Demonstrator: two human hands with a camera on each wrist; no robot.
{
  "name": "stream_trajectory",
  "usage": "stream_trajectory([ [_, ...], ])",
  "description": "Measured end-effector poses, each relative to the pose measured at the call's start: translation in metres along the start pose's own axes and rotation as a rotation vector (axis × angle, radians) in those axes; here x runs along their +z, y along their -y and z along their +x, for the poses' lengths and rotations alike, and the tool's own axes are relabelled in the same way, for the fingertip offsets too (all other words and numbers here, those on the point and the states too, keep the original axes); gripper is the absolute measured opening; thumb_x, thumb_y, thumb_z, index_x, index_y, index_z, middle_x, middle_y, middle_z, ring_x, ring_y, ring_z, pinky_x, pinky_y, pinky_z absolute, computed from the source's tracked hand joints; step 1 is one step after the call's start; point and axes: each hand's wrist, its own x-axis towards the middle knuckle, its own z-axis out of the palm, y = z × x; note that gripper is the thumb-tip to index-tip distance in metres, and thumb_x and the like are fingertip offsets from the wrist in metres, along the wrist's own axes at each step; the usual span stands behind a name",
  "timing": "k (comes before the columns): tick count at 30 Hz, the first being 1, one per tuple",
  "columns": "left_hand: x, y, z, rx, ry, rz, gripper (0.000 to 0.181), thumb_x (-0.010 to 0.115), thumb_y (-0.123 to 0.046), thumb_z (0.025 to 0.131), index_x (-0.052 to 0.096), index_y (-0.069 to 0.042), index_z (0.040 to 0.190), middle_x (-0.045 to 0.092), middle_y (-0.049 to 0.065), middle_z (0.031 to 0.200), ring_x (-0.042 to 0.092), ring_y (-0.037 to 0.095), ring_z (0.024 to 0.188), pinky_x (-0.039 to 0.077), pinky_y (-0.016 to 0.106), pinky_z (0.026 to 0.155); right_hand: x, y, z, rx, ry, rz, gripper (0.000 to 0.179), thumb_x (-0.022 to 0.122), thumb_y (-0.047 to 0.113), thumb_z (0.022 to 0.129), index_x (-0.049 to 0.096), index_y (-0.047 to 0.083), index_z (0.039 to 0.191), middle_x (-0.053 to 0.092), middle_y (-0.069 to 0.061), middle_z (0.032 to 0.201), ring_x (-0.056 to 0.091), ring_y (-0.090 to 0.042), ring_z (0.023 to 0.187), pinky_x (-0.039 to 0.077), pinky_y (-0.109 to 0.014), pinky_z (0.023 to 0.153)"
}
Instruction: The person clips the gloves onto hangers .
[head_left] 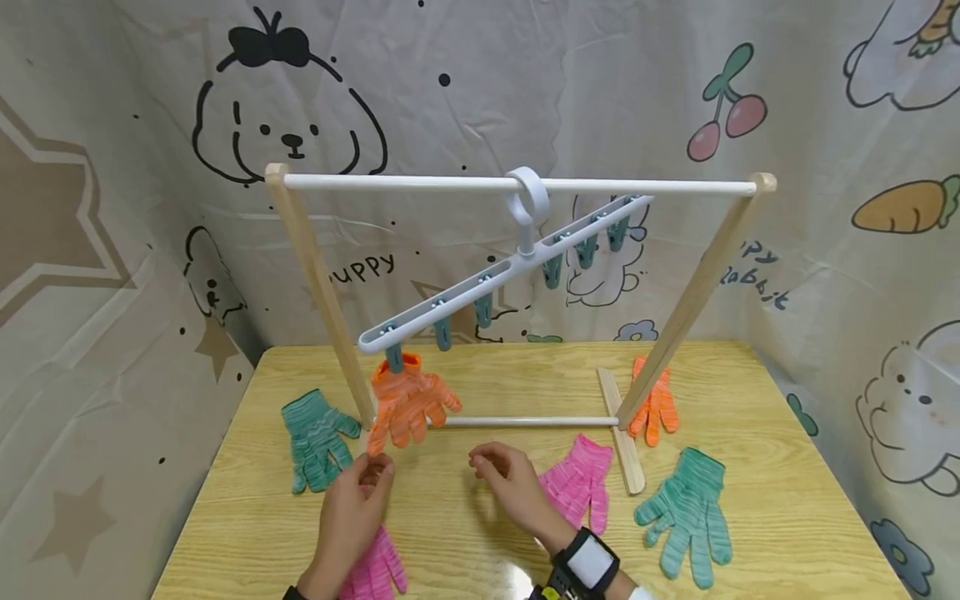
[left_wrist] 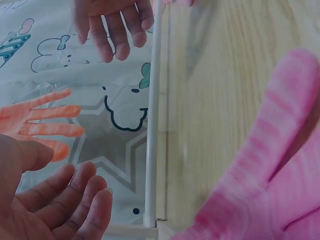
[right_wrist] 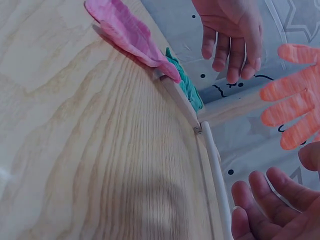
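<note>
An orange glove (head_left: 408, 404) hangs fingers down from the clip (head_left: 394, 358) at the near left end of a white hanger (head_left: 480, 287). My left hand (head_left: 356, 508) is just below the glove's lowest fingertip in the head view; its fingers are loosely bent and hold nothing. In the right wrist view a gap shows between that hand (right_wrist: 230, 40) and the orange glove (right_wrist: 295, 100). To the right, my right hand (head_left: 513, 483) hovers over the table with relaxed fingers, also holding nothing. Several other blue-grey clips (head_left: 553, 271) along the hanger bear no glove.
The hanger hooks over the top bar (head_left: 405, 182) of a wooden frame (head_left: 318, 292). On the table (head_left: 457, 550) lie green gloves at left (head_left: 315, 442) and right (head_left: 690, 517), pink gloves near my left forearm (head_left: 378, 567) and right hand (head_left: 581, 479), and another orange glove (head_left: 656, 404).
</note>
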Motion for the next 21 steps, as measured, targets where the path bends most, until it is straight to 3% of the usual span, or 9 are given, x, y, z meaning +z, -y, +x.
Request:
stream_trajectory([
  [6,0.001,0.000,-0.009,-0.028,0.028,-0.019,0.016,0.063,-0.021,0.101,0.071,-0.009,0.109,0.072,0.000,0.095,0.065,0.008,0.088,0.051,0.022,0.074,-0.001,-0.003,-0.010,-0.015,-0.006,-0.061,0.033,0.056,0.022,0.105,0.066,-0.006,0.118,0.071,-0.025,0.115,0.070,-0.038,0.099,0.054,-0.022,0.083],
  [14,0.003,0.001,-0.018,-0.052,0.060,-0.010,0.018,0.062,-0.021,0.101,0.071,-0.009,0.111,0.072,0.000,0.097,0.065,0.009,0.089,0.053,0.022,0.074,-0.007,-0.008,-0.024,-0.052,-0.068,-0.189,0.025,0.060,0.019,0.101,0.070,-0.001,0.112,0.075,-0.018,0.104,0.066,-0.008,0.085,0.051,-0.021,0.077],
  [21,0.013,0.004,-0.023,-0.050,0.073,-0.046,0.014,0.065,-0.017,0.099,0.071,-0.007,0.107,0.072,0.000,0.095,0.064,0.005,0.084,0.054,0.019,0.072,-0.010,-0.006,-0.037,-0.048,-0.053,-0.188,0.024,0.062,0.018,0.100,0.069,-0.001,0.113,0.073,-0.013,0.098,0.062,-0.003,0.085,0.052,-0.019,0.072],
])
